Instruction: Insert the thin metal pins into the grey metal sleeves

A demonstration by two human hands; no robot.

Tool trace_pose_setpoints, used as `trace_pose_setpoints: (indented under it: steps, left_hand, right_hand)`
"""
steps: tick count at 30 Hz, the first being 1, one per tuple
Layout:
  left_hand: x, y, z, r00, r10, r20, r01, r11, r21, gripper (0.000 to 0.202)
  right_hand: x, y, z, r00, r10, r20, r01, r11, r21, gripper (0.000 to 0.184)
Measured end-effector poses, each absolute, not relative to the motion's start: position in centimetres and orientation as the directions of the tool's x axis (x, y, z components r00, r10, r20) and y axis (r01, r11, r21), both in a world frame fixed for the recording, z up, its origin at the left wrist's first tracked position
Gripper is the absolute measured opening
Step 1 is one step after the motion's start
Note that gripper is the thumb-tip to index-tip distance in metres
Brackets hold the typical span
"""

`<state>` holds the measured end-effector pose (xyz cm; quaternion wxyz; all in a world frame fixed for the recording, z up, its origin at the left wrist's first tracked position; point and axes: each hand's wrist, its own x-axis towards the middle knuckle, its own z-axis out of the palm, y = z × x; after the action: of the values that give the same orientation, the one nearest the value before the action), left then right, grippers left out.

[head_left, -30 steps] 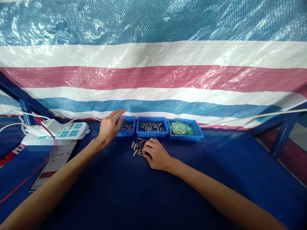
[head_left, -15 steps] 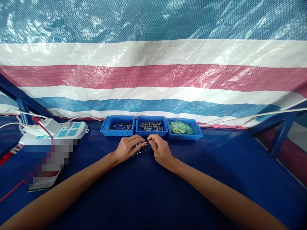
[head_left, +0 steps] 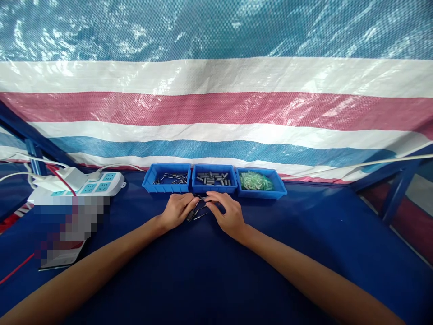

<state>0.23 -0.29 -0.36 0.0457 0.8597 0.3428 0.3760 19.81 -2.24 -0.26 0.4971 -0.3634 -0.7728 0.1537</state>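
Just in front of the bins, my left hand (head_left: pixel 177 210) is closed, thumb and fingers pinching a thin metal rod (head_left: pixel 200 197). My right hand (head_left: pixel 227 212) curls in from the other side, its fingertips closed at the rod's right end. The rod is small and partly covered by the fingers. Below the fingertips, a few more slim metal rods (head_left: pixel 200 216) lie on the blue table (head_left: pixel 216 271). A dark, thicker piece (head_left: pixel 191 215) lies beside my left thumb; its kind is too small to make out.
Three blue bins stand in a row: metal rods in the left bin (head_left: pixel 147 185), grey cylinders in the middle bin (head_left: pixel 213 189), green translucent pieces in the right bin (head_left: pixel 280 187). A white power strip (head_left: pixel 117 183) with cables is at left. A striped tarp (head_left: pixel 216 108) hangs behind.
My right hand's fingers have spread slightly, and its thumb has shifted a little lower. My left fingers have drawn in, leaving the dark piece beside the thumb in plain sight.
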Motion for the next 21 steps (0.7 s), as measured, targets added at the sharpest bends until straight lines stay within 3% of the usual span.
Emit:
trace_pose_setpoints:
  steps: [4, 8, 21]
  left_hand:
    - [0.24, -0.37, -0.25, 0.487, 0.623, 0.612, 0.547, -0.764, 0.342, 0.038]
    - [0.29, -0.43, -0.16, 0.505, 0.590, 0.630, 0.523, -0.790, 0.321, 0.039]
    - [0.25, -0.21, -0.45, 0.570, 0.561, 0.600, 0.432, -0.826, 0.362, 0.038]
  right_hand:
    - [19.87, -2.47, -0.04, -0.207, 0.743, 0.637, 0.381, 0.661, -0.647, 0.036]
    - [19.84, -2.64, -0.03, -0.296, 0.708, 0.641, 0.317, 0.706, -0.633, 0.046]
    - [19.74, -2.33, -0.67, -0.280, 0.670, 0.687, 0.322, 0.740, -0.591, 0.033]
